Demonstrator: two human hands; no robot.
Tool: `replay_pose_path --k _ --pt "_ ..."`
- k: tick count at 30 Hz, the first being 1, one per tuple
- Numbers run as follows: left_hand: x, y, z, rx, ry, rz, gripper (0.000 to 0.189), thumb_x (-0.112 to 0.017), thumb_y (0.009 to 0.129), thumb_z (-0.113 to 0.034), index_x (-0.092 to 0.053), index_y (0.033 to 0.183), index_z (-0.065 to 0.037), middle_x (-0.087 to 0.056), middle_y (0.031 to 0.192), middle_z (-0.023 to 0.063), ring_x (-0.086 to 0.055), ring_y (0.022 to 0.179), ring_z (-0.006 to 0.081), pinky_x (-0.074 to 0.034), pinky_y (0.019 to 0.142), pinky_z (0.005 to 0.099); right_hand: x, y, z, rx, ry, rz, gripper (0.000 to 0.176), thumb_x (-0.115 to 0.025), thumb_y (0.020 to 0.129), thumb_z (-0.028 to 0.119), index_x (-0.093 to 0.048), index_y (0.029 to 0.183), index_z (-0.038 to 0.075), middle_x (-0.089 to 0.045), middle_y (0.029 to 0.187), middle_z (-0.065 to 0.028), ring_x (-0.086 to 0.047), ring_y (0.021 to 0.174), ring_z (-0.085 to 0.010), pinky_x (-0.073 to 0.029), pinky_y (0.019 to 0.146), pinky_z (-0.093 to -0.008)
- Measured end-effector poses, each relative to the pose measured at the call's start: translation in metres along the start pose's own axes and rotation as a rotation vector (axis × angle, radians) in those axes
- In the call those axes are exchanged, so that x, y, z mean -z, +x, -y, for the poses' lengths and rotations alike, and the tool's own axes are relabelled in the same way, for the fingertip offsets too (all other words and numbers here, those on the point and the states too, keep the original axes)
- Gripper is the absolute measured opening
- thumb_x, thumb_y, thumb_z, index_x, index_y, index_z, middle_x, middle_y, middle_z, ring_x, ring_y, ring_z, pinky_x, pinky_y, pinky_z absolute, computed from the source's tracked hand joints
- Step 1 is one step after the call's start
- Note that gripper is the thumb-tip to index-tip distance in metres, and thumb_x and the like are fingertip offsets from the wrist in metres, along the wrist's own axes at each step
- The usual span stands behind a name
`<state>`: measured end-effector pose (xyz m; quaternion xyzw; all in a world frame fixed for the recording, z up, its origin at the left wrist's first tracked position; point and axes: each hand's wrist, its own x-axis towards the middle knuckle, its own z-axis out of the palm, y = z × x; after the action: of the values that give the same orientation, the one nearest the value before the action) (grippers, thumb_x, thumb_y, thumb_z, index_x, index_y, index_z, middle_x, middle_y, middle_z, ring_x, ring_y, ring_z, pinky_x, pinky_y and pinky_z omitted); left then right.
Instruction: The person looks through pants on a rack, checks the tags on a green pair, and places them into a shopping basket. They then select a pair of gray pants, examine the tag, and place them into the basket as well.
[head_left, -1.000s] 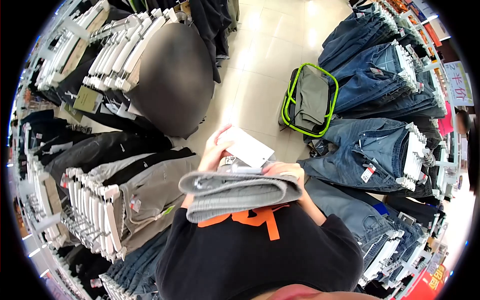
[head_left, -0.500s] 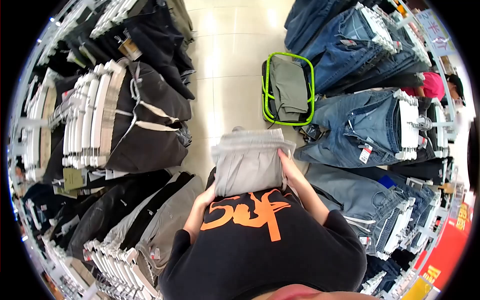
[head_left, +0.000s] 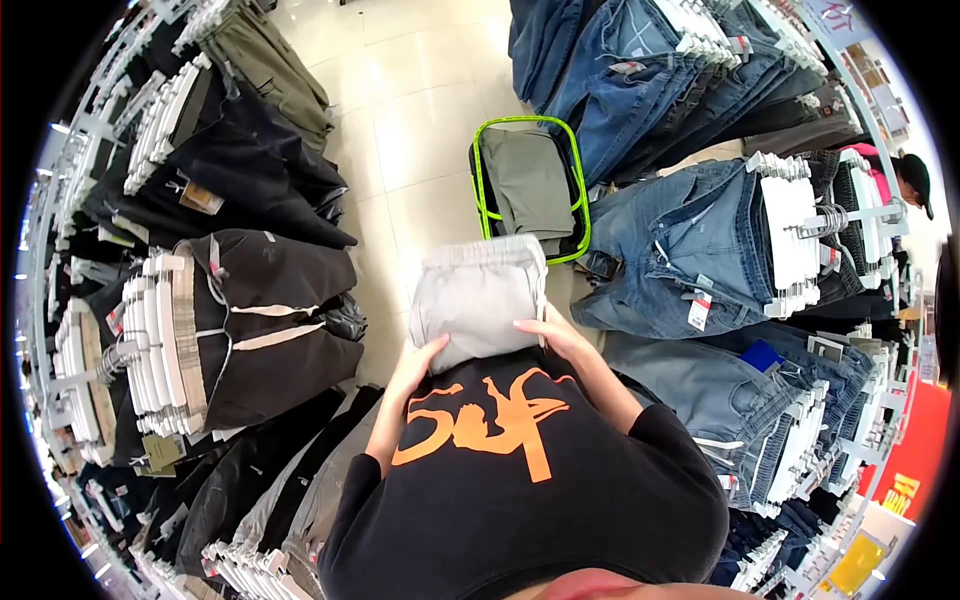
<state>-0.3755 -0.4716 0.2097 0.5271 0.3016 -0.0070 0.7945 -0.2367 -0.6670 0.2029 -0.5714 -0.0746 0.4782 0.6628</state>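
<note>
Folded light grey pants with an elastic waistband are held out in front of my chest. My left hand grips their lower left edge, thumb on top and the other fingers hidden beneath. On the right side, my right hand holds them the same way, its thumb lying over the fabric. Just beyond the pants, a black basket with a bright green rim stands on the floor. Folded grey-green pants lie inside it.
Racks line both sides of the aisle. Dark pants hang at the left on white hangers, and blue jeans hang at the right. Pale floor tiles run between them. A person in a black cap is at the far right.
The grey pants have turned flatter toward me, and both thumbs now rest on top of them. My view has swung, so the basket appears further left and nearer the pants.
</note>
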Motion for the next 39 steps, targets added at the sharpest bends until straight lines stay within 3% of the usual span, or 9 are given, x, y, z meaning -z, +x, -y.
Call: replay_pose_path --k 6,8,10,18,22,27,36,38,39 --pt "-0.004 0.018 -0.080 0.005 -0.005 -0.004 0.064 -0.059 0.074 -0.029 -0.033 0.121 0.004 -0.043 0.119 0.0155 -0.043 0.107 0.0239 -0.033 0.092 0.0333 -0.004 0.002 0.072 0.126 0.061 0.125 0.062 -0.064 0.070 0.017 -0.033 0.119 -0.005 -0.046 0.112 -0.0112 -0.043 0.105 -0.0177 -0.034 0.089 -0.0300" --pt "0.018 0.024 -0.081 -0.182 -0.562 0.127 0.073 -0.047 0.077 -0.049 -0.028 0.125 0.002 -0.037 0.124 0.0164 -0.038 0.113 0.0273 -0.031 0.094 0.0374 -0.023 0.005 0.085 0.079 0.110 0.036 0.046 -0.058 0.076 0.018 -0.043 0.112 -0.006 -0.053 0.104 -0.0095 -0.048 0.098 -0.0153 -0.037 0.086 -0.0280" --pt "0.005 0.046 -0.089 -0.281 -0.878 0.619 0.082 -0.033 0.076 -0.063 -0.024 0.127 0.000 -0.030 0.130 0.0155 -0.033 0.117 0.0294 -0.028 0.096 0.0406 -0.052 -0.002 0.108 0.171 0.246 0.102 0.046 -0.056 0.078 0.019 -0.041 0.114 -0.005 -0.052 0.106 -0.0096 -0.048 0.098 -0.0145 -0.037 0.085 -0.0273" --pt "-0.022 0.116 -0.062 0.178 -0.384 0.380 0.082 -0.032 0.076 -0.063 -0.024 0.128 0.000 -0.029 0.130 0.0152 -0.032 0.118 0.0293 -0.028 0.096 0.0407 -0.056 0.062 0.137 -0.040 0.614 -0.087 0.043 -0.053 0.078 0.018 -0.039 0.114 -0.002 -0.051 0.104 -0.0123 -0.053 0.092 -0.0206 -0.045 0.079 -0.0327" --pt "-0.006 0.146 -0.078 0.242 -0.271 0.370 0.083 -0.032 0.076 -0.064 -0.023 0.128 0.000 -0.029 0.131 0.0151 -0.032 0.118 0.0292 -0.028 0.096 0.0408 -0.019 0.128 0.138 -0.351 0.730 -0.168 0.033 -0.052 0.077 0.019 -0.049 0.103 -0.002 -0.057 0.095 -0.0124 -0.057 0.085 -0.0216 -0.046 0.078 -0.0343" --pt "0.041 0.178 -0.124 0.260 -0.141 0.345 0.083 -0.031 0.076 -0.064 -0.023 0.128 0.000 -0.028 0.131 0.0149 -0.031 0.118 0.0291 -0.028 0.096 0.0408 0.022 0.197 0.122 -0.404 0.783 -0.240 0.026 -0.050 0.078 0.015 -0.051 0.097 -0.002 -0.058 0.091 -0.0143 -0.059 0.079 -0.0221 -0.049 0.073 -0.0349" --pt "0.094 0.221 -0.154 0.343 -0.054 0.368 0.084 -0.030 0.075 -0.065 -0.022 0.128 0.000 -0.027 0.132 0.0146 -0.030 0.119 0.0289 -0.028 0.096 0.0410 -0.024 0.196 0.139 0.047 0.934 -0.175 0.033 -0.048 0.082 0.030 -0.050 0.099 0.001 -0.055 0.096 -0.0090 -0.054 0.085 -0.0165 -0.045 0.077 -0.0306" --pt "0.103 0.223 -0.152 0.383 -0.045 0.376 0.084 -0.030 0.075 -0.065 -0.022 0.128 0.000 -0.026 0.132 0.0145 -0.030 0.119 0.0289 -0.028 0.096 0.0410 -0.042 0.174 0.119 -0.061 0.537 -0.246 0.045 -0.047 0.083 0.033 -0.044 0.113 -0.001 -0.052 0.106 -0.0069 -0.049 0.097 -0.0139 -0.038 0.086 -0.0281" --pt "0.106 0.223 -0.150 0.403 -0.048 0.378 0.084 -0.030 0.075 -0.065 -0.022 0.128 -0.001 -0.026 0.132 0.0145 -0.030 0.119 0.0289 -0.028 0.096 0.0410 -0.038 0.171 0.090 0.007 0.243 0.032 0.055 -0.054 0.080 0.030 -0.036 0.120 -0.002 -0.047 0.115 -0.0092 -0.043 0.105 -0.0150 -0.033 0.091 -0.0278"
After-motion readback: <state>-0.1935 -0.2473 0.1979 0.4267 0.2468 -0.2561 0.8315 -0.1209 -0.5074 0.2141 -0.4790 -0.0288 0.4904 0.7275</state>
